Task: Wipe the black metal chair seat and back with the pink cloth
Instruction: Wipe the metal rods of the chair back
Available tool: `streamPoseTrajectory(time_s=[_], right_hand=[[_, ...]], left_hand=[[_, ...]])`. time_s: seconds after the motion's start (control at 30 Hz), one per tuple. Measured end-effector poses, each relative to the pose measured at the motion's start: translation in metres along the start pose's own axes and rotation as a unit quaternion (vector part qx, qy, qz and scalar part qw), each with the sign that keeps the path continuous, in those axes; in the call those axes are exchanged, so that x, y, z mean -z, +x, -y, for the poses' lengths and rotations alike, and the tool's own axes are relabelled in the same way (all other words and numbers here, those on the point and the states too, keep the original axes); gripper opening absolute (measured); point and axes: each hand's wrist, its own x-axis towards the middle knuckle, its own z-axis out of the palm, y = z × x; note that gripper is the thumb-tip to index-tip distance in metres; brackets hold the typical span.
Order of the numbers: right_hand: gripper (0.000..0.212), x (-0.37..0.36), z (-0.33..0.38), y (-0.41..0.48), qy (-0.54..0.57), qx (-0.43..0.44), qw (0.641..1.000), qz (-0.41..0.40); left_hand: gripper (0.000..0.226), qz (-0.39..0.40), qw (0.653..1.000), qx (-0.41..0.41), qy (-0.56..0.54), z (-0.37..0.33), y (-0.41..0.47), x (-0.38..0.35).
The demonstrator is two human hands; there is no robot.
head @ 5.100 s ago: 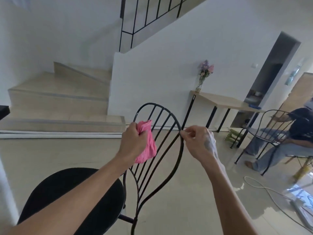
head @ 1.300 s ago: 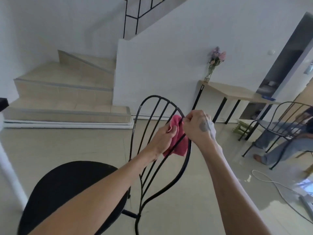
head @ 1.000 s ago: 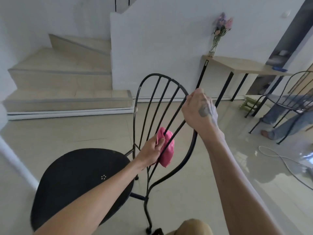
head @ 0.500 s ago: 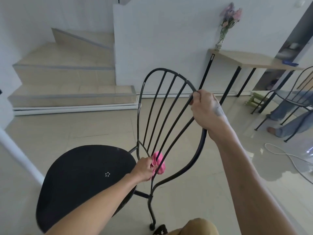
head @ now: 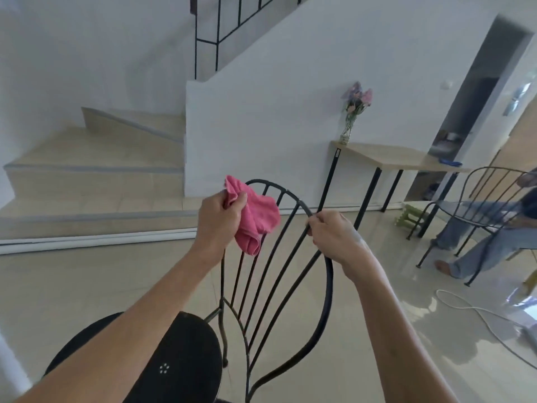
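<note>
The black metal chair stands in front of me, its round seat point(head: 186, 365) low at the left and its curved wire back point(head: 290, 257) rising in the middle. My left hand point(head: 218, 219) grips the pink cloth point(head: 255, 216) at the upper left of the back, bunched against the top bars. My right hand point(head: 334, 237) is closed around the outer frame at the upper right of the back. My left forearm hides part of the seat.
Tiled stairs point(head: 96, 181) rise at the left behind a white wall. A wooden wall table point(head: 392, 158) holds a flower vase point(head: 353, 114). A seated person's legs point(head: 479, 242) and another black chair point(head: 476, 205) are at the right. A white cable point(head: 476, 312) lies on the floor.
My left hand has carried the pink cloth from the bottom of the back's bars up to its top left. My right hand keeps its grip on the frame.
</note>
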Motion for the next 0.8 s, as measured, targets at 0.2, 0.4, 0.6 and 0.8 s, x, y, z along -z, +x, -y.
streamPoseTrajectory(time_s=[0.2,0.4,0.6,0.8], right_hand=[[0.033,-0.006,0.007,0.014,-0.061,0.005,0.998,-0.020],[0.023,-0.012,0.001,0.021,-0.096,0.041,0.993,-0.049],[0.039,-0.014,-0.003,0.023,-0.108,0.016,0.993,-0.051],[0.039,-0.015,-0.001,0.027,-0.106,0.010,0.993,-0.049]], left_hand=[[0.027,0.128,0.959,-0.218,0.127,-0.055,0.027,-0.052],[0.027,0.261,0.925,-0.205,0.186,0.003,0.048,-0.072],[0.028,0.229,0.927,-0.186,0.230,0.020,0.098,-0.062],[0.031,0.222,0.932,-0.103,0.269,0.017,0.119,-0.054]])
